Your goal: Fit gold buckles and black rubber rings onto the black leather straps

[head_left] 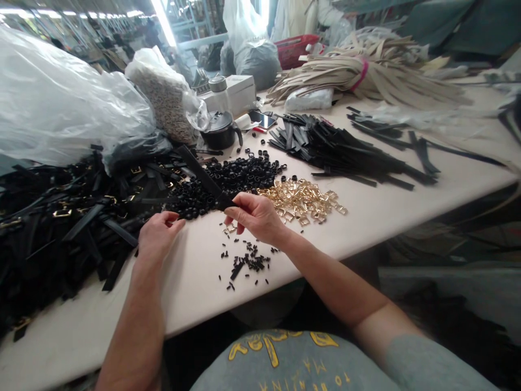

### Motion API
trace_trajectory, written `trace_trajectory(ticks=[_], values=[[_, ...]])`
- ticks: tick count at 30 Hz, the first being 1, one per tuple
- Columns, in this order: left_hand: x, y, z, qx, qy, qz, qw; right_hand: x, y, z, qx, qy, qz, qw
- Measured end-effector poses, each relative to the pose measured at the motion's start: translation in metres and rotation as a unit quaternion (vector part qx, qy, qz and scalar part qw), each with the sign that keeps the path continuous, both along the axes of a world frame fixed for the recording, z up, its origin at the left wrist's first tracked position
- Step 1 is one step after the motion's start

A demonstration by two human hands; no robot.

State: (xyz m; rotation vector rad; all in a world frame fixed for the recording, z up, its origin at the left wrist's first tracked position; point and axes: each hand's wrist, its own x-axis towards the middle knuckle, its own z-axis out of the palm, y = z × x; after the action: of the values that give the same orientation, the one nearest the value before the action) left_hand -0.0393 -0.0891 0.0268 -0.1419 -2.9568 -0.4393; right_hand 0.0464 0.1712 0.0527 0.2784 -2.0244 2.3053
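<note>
My right hand [258, 217] is closed on a black strap [203, 176], pinching its lower end between thumb and fingers. The strap slants up and to the left, over a heap of small black loops [244, 174]. At the left edge of that heap, my left hand [158, 233] rests low over the table with its fingers curled together. Whatever its fingertips may hold is too small to make out. Gold metal buckles [301, 198] lie in a pile just beyond my right hand. Tiny black pieces [254, 258] are scattered on the table below it.
Black straps with gold buckles [81, 217] are heaped at left. Loose black straps [337, 146] and a tied bundle of beige strips [366, 70] lie at right. Behind the loops stand a black lidded mug [220, 133], a clear jar [220, 95], a phone [262, 119] and plastic bags [69, 98].
</note>
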Motion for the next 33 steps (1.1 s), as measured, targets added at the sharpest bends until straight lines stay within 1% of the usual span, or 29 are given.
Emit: trace_trajectory(ticks=[1, 3, 5, 6, 11, 16, 19, 21, 22, 23, 24, 25, 26, 27, 28, 29, 30, 31, 33], values=[[0.0, 0.003, 0.0, 0.003, 0.025, -0.006, 1.0, 0.0, -0.001, 0.0, 0.009, 0.001, 0.0, 1.0], [-0.001, 0.009, -0.001, 0.011, 0.059, -0.037, 0.998, 0.0, -0.001, -0.001, 0.026, 0.003, -0.001, 1.0], [-0.003, 0.015, -0.001, 0.007, 0.053, -0.075, 0.996, -0.001, 0.0, -0.003, 0.041, 0.009, -0.002, 0.999], [-0.003, 0.018, -0.002, -0.001, 0.041, -0.084, 0.996, -0.001, 0.0, -0.004, 0.048, 0.012, -0.004, 0.999], [-0.006, 0.029, -0.004, -0.036, 0.006, -0.063, 0.997, -0.004, 0.002, -0.009, 0.071, 0.021, -0.02, 0.997], [-0.009, 0.037, -0.003, -0.08, -0.011, -0.064, 0.995, -0.006, 0.002, -0.014, 0.085, 0.011, -0.024, 0.996], [-0.01, 0.039, -0.005, -0.082, -0.016, -0.051, 0.995, -0.006, 0.001, -0.018, 0.098, 0.009, -0.02, 0.995], [-0.009, 0.037, -0.008, -0.053, 0.003, -0.044, 0.998, -0.007, 0.001, -0.021, 0.116, 0.011, -0.021, 0.993], [-0.008, 0.035, -0.01, -0.022, 0.014, -0.043, 0.999, -0.007, 0.001, -0.022, 0.125, 0.011, -0.022, 0.992], [-0.007, 0.034, -0.011, 0.028, 0.02, -0.04, 0.999, -0.007, 0.001, -0.023, 0.133, 0.009, -0.024, 0.991], [-0.005, 0.033, -0.012, 0.098, 0.014, -0.035, 0.994, -0.007, 0.001, -0.023, 0.14, 0.006, -0.025, 0.99], [-0.003, 0.033, -0.012, 0.187, -0.007, -0.026, 0.982, -0.007, 0.0, -0.023, 0.146, 0.001, -0.026, 0.989], [-0.001, 0.034, -0.011, 0.286, -0.04, -0.016, 0.957, -0.006, 0.0, -0.023, 0.152, -0.005, -0.025, 0.988], [0.002, 0.036, -0.01, 0.382, -0.079, -0.005, 0.921, -0.006, 0.0, -0.022, 0.157, -0.012, -0.024, 0.987], [0.005, 0.04, -0.009, 0.465, -0.118, 0.003, 0.878, -0.006, -0.001, -0.021, 0.162, -0.019, -0.023, 0.986], [0.009, 0.044, -0.007, 0.528, -0.149, 0.007, 0.836, -0.006, -0.001, -0.02, 0.165, -0.025, -0.021, 0.986], [0.013, 0.048, -0.006, 0.571, -0.173, 0.008, 0.802, -0.006, -0.002, -0.019, 0.165, -0.031, -0.019, 0.986], [0.016, 0.052, -0.004, 0.599, -0.189, 0.006, 0.778, -0.005, -0.002, -0.019, 0.161, -0.036, -0.016, 0.986], [0.022, 0.06, -0.002, 0.625, -0.21, -0.007, 0.752, -0.005, -0.004, -0.017, 0.151, -0.04, -0.011, 0.988]])
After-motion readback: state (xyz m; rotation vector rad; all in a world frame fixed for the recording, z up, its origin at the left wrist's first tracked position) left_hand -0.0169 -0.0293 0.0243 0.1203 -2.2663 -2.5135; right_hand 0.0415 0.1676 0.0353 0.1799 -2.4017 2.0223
